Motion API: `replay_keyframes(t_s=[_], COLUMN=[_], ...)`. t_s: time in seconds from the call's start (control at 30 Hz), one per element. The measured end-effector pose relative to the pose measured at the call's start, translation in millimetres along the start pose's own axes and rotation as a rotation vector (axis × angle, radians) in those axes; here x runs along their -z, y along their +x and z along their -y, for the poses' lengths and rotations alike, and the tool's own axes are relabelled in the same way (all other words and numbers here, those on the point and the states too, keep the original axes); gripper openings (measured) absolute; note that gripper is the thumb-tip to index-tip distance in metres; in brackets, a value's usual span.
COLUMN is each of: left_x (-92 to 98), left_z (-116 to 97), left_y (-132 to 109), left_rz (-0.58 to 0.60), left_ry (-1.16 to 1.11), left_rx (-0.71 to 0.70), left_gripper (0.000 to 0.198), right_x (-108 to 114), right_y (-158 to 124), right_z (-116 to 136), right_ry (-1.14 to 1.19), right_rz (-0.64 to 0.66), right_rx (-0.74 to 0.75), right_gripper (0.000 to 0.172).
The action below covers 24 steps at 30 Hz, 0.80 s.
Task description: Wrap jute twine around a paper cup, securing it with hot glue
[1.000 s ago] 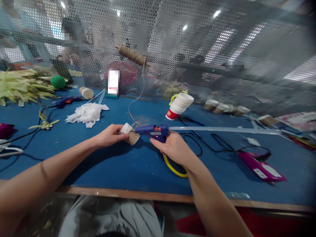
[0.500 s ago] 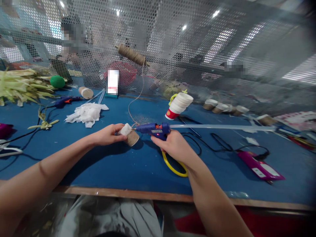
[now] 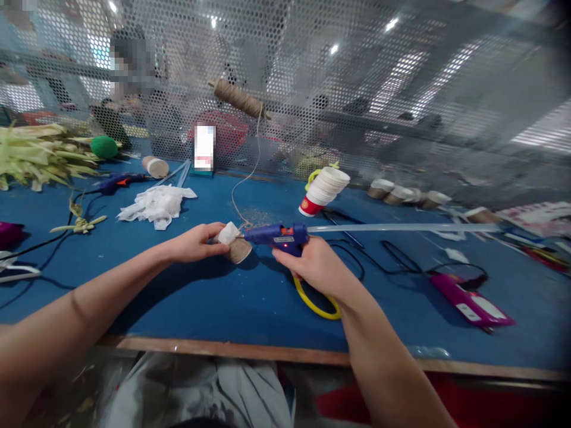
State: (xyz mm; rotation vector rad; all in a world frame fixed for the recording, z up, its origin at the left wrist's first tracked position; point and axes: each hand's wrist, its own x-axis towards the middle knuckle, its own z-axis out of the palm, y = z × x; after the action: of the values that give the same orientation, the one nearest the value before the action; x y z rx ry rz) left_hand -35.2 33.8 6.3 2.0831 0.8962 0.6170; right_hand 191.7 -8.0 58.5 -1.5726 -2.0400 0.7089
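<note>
My left hand is closed on a small paper cup partly wound with brown twine, its white part facing up and its wound end tilted toward the table. In my right hand is a blue hot glue gun with a small red light showing. Its nozzle meets the cup's side, and a long clear glue stick juts out behind. Twine runs from the cup up to a spool at the mesh panel. Under my right hand shows a yellow loop, partly hidden.
Stacked paper cups stand behind the glue gun. Crumpled white cloth and a second glue gun lie left. A purple power strip with black cords sits right. Several twine-wound cups line the mesh panel.
The glue gun has shifted slightly left and down, its nozzle now lower against the cup. My left hand and the cup have hardly moved.
</note>
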Motion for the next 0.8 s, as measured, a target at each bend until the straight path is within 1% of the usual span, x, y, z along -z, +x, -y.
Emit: replay_keyframes(t_s=[0.2,0.37,0.5,0.7,0.8], left_x=[0.4,0.0,-0.1,0.3,0.0], left_z=[-0.7,-2.0,-1.8,-3.3,-2.3], left_y=[-0.3,-0.2,-0.2,-0.4,-0.4], left_rz=[0.001,-0.009,-0.005,-0.015,-0.023], left_ry=[0.002,-0.015,-0.038,-0.039,-0.035], left_rx=[-0.018,0.003,-0.006,0.030,0.009], left_gripper=[0.027,0.025,0.027,0.026,0.027], right_x=[0.1,-0.1,-0.3,-1.7,-3.3], right_y=[1.7,0.0,0.2,-1.4,-2.6], right_z=[-3.5,-1.5,-1.2,-1.8,-1.6], right_ry=[-0.050,0.009,0.003,0.008,0.005], right_rz=[-0.042,0.005,-0.013,-0.008,-0.019], right_rx=[0.047,0.010,0.004,0.071,0.100], right_gripper=[0.027,0.024,0.023,0.018,0.017])
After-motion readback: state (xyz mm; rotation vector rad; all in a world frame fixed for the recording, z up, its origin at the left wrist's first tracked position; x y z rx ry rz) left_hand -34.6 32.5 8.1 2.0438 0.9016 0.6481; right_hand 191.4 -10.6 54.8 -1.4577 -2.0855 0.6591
